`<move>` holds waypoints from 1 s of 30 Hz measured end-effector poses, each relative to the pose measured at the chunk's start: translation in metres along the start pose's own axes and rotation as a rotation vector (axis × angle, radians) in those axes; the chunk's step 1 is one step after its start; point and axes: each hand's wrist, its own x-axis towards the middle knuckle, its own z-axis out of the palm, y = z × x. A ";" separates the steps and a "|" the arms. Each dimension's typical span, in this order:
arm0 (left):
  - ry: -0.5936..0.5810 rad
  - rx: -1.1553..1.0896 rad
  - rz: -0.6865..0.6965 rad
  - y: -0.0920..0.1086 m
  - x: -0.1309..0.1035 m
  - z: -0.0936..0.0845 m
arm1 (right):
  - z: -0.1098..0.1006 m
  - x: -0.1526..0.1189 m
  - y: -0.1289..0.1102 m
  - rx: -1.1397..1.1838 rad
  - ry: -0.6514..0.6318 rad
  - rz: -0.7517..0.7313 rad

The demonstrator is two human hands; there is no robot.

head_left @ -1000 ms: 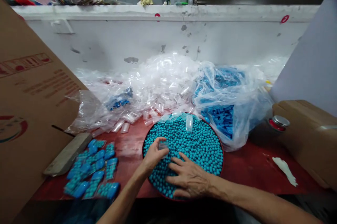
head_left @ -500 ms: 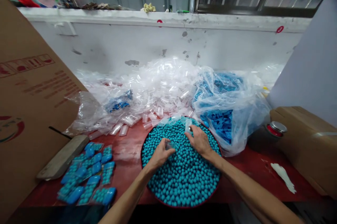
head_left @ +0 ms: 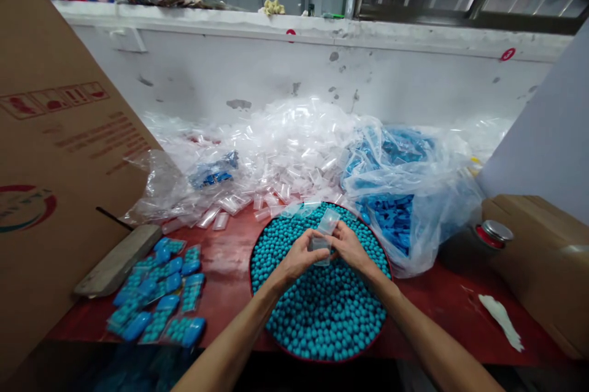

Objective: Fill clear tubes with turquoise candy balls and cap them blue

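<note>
Over a round red-rimmed tub [head_left: 251, 269] full of small teal balls [head_left: 322, 324], both my hands are close together. My left hand [head_left: 298, 257] is closed on a small clear plastic case [head_left: 321, 252], held between thumb and fingers. In my right hand [head_left: 350, 249], the fingertips pinch another clear plastic case [head_left: 328, 221], tilted just above the first. The two cases nearly meet, and I cannot tell whether they touch. No balls show inside either one. More clear cases [head_left: 299, 186] lie heaped behind the tub.
Several filled packs [head_left: 168, 303] of teal balls with blue caps lie at left, beside a flat grey bar [head_left: 117, 262]. A plastic bag [head_left: 426, 214] holds blue pieces. Cardboard boxes [head_left: 59, 146] flank the table; a lidded jar [head_left: 494, 232] and white glove-like scrap [head_left: 500, 321] are right.
My hands have come together from opposite sides of the tub, each bringing its clear case. The whole view has shifted slightly, so the surroundings appear further right.
</note>
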 end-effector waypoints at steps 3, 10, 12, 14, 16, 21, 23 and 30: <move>0.005 0.081 -0.019 0.000 -0.001 -0.003 | -0.002 -0.002 -0.006 0.057 -0.077 0.010; -0.048 0.226 -0.045 0.006 -0.016 -0.008 | -0.016 0.009 -0.002 0.045 0.037 -0.045; -0.067 0.218 -0.053 0.008 -0.016 -0.007 | -0.014 0.010 0.001 0.040 0.069 -0.073; -0.080 0.189 -0.084 0.009 -0.017 -0.008 | -0.012 0.010 0.003 0.045 0.088 -0.074; -0.044 0.226 -0.084 0.008 -0.019 -0.010 | -0.014 0.010 0.002 0.046 0.138 -0.084; 0.076 0.328 -0.062 0.008 -0.031 -0.016 | -0.033 0.013 -0.007 0.025 0.295 -0.099; 0.071 0.236 -0.094 0.012 -0.034 -0.018 | -0.036 0.014 -0.008 -0.019 0.259 -0.080; 0.057 0.142 -0.082 0.012 -0.037 -0.020 | -0.015 0.005 -0.008 -0.315 0.276 -0.210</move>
